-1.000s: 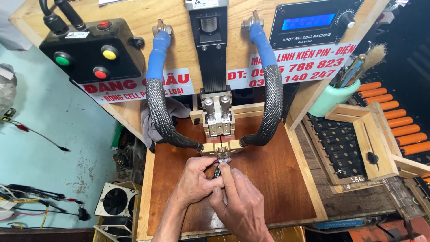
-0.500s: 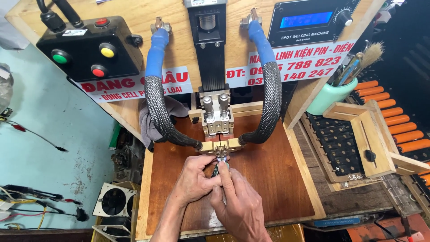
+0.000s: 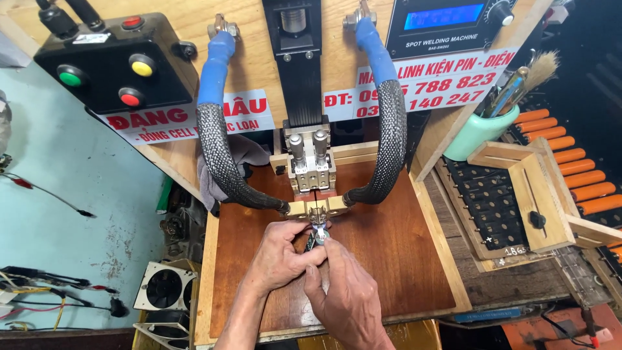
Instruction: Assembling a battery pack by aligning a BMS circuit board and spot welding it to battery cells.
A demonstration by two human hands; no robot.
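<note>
Both hands pinched a small battery part directly under the welding head. The left hand and the right hand had fingers closed narrowly on it, above the wooden table.

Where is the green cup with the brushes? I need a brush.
In the head view, the green cup stands upper right, beside the orange cells.

Both hands pinching small part under welder electrodes
</note>
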